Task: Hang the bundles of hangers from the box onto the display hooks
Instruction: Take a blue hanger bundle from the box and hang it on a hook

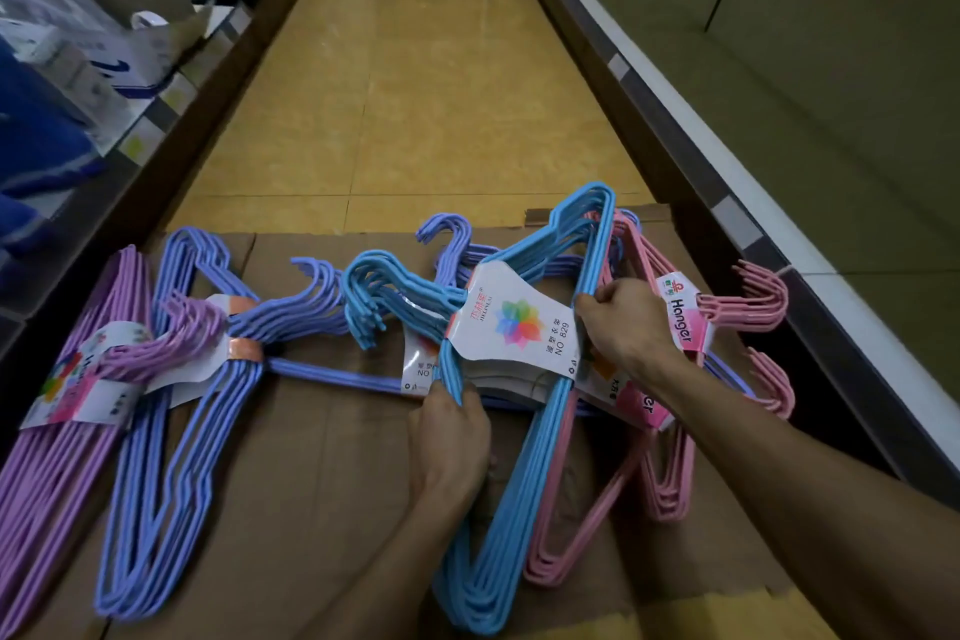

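Several bundles of wire hangers lie on a flattened cardboard box point(322, 457) on the aisle floor. My left hand point(449, 437) grips the lower side of a light blue hanger bundle point(524, 473) with a white paper label. My right hand point(626, 322) grips the same bundle at its upper right side. Pink bundles point(670, 463) lie under and to the right of it. A periwinkle blue bundle point(171, 437) and a purple bundle point(57, 457) lie to the left. No display hooks are in view.
A shelf unit with blue packages and a small carton point(130, 47) runs along the left. A shelf with a white front edge point(748, 203) runs along the right. The yellow tiled aisle floor point(415, 94) stretches ahead between them.
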Action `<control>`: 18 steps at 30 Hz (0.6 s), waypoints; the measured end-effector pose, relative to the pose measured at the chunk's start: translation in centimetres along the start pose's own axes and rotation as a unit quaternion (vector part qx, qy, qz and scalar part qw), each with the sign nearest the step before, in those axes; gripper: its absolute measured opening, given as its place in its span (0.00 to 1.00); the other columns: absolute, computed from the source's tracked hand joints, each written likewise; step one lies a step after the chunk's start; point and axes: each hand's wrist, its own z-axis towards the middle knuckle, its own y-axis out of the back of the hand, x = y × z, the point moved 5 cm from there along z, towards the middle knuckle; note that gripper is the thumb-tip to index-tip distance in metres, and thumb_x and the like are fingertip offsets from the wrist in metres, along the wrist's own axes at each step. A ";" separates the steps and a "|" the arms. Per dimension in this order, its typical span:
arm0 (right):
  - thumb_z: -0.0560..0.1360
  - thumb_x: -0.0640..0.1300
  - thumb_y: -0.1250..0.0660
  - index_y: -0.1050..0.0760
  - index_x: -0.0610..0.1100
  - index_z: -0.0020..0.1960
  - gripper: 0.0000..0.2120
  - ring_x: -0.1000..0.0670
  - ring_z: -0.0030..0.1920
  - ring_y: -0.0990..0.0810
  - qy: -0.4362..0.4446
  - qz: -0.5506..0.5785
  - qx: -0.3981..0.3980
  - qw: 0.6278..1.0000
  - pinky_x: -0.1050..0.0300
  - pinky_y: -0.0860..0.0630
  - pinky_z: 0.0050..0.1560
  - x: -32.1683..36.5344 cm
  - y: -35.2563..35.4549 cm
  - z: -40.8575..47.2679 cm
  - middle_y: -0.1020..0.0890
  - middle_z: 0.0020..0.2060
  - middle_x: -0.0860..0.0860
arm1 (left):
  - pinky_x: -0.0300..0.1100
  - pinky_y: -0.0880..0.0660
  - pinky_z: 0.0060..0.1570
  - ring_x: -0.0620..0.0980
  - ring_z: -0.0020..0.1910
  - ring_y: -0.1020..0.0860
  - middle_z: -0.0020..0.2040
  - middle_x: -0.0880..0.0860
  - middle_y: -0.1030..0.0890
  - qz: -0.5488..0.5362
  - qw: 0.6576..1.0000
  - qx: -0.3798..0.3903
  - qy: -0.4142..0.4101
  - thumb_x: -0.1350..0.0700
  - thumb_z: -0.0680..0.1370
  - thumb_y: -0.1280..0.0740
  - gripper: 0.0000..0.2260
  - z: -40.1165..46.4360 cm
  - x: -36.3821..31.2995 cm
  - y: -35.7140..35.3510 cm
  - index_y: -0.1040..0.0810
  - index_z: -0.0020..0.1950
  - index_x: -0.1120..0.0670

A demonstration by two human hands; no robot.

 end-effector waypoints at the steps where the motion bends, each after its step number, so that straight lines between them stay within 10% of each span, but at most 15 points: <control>1: 0.75 0.47 0.35 0.21 0.37 0.39 0.14 0.40 0.42 0.21 0.002 -0.004 -0.001 1.000 0.59 0.33 0.40 0.1 0.0 0.1 0.17 0.38 0.41 | 0.53 0.20 0.30 0.58 0.25 0.20 0.32 0.63 0.20 -0.002 1.000 -0.002 -0.001 0.52 0.80 0.42 0.13 0.0 -0.1 0.0 0.28 0.43 0.61; 8: 0.76 0.47 0.36 0.22 0.35 0.39 0.15 0.41 0.41 0.20 0.025 -0.018 0.012 0.999 0.52 0.24 0.41 -0.2 -0.7 0.6 0.18 0.38 0.41 | 0.45 0.28 0.42 0.64 0.48 0.21 0.46 0.64 0.18 0.142 0.989 -0.004 -0.048 0.51 0.79 0.40 0.14 0.3 -0.5 1.0 0.23 0.49 0.62; 18: 0.75 0.47 0.34 0.22 0.36 0.41 0.14 0.46 0.35 0.20 0.063 -0.068 0.037 0.995 0.57 0.25 0.31 0.1 -0.4 1.1 0.18 0.37 0.43 | 0.48 0.27 0.48 0.63 0.53 0.22 0.53 0.63 0.21 0.338 0.935 0.026 -0.107 0.48 0.79 0.42 0.16 1.5 -1.8 1.6 0.24 0.51 0.61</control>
